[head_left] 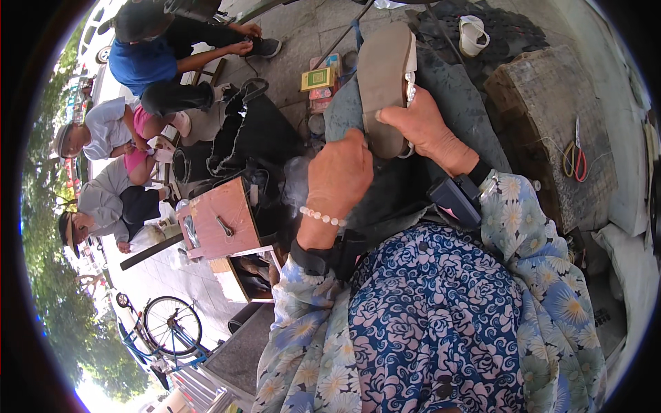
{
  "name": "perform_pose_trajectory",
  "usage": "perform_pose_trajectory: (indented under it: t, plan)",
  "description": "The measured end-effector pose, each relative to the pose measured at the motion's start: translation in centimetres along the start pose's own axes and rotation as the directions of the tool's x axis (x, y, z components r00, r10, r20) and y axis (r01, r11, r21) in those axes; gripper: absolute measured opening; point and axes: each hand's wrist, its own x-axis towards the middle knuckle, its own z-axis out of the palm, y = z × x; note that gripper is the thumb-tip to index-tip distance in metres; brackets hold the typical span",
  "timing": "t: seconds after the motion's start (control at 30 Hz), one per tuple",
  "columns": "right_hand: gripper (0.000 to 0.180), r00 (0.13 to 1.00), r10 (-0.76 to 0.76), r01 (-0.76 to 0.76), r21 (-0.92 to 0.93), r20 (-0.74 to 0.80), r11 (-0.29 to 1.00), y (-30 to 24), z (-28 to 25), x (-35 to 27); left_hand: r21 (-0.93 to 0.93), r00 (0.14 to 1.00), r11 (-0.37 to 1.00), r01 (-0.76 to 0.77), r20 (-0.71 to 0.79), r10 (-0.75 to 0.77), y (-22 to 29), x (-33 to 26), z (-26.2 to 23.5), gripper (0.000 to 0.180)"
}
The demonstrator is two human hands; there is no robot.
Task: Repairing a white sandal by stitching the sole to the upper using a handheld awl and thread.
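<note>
Street side, left: I see a seated person in a blue shirt (141, 65) at the upper edge and a bicycle (172, 321) lower down.
Reddish wooden box (206, 215): it stands just left of my left forearm.
Left hand (339, 180): fingers curled into a fist, knuckles up, by the near left edge of the sandal; I can't tell what, if anything, it pinches.
Sandal (385, 79): above my knees, sole turned up to me, long axis running away from my body; it reaches outward from both hands.
Right hand (428, 131): the nearer one, already on the sandal, pinching its right side near the close end, thumb on the sole, fingers partly hidden.
Scissors (577, 143): on the worn wooden block (533, 89), far right, well apart from the right hand.
</note>
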Motion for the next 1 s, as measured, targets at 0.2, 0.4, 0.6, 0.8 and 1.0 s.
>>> perform_pose_trajectory:
  t: [0.2, 0.4, 0.6, 0.8, 1.0]
  plan:
    - [0.035, 1.0, 0.009, -0.01, -0.024, -0.029, 1.0, 0.5, -0.2, 0.3, -0.057, 1.0, 0.998, 0.006, -0.003, -0.007, -0.1, -0.5, 0.8, 0.016]
    - [0.034, 0.998, -0.027, 0.026, -0.025, -0.063, 0.999, 0.9, 0.1, 0.2, -0.188, 0.998, 0.982, 0.034, -0.037, -0.041, -0.2, -0.5, 0.9, 0.015]
    - [0.033, 0.993, -0.049, 0.044, -0.052, -0.104, 0.998, 1.1, 0.2, 0.0, -0.177, 0.997, 0.983, 0.046, -0.059, -0.057, 0.1, -0.6, 1.2, 0.015]
    - [0.032, 0.991, -0.061, 0.055, -0.054, -0.117, 0.997, 1.1, 0.5, -0.1, -0.17, 0.994, 0.982, 0.087, -0.057, -0.098, 0.6, -1.1, 1.1, 0.016]
    - [0.031, 0.99, -0.065, 0.055, -0.084, -0.124, 0.995, 1.1, 0.5, -0.1, -0.154, 0.988, 0.98, 0.126, -0.064, -0.137, 0.9, -1.3, 1.5, 0.016]
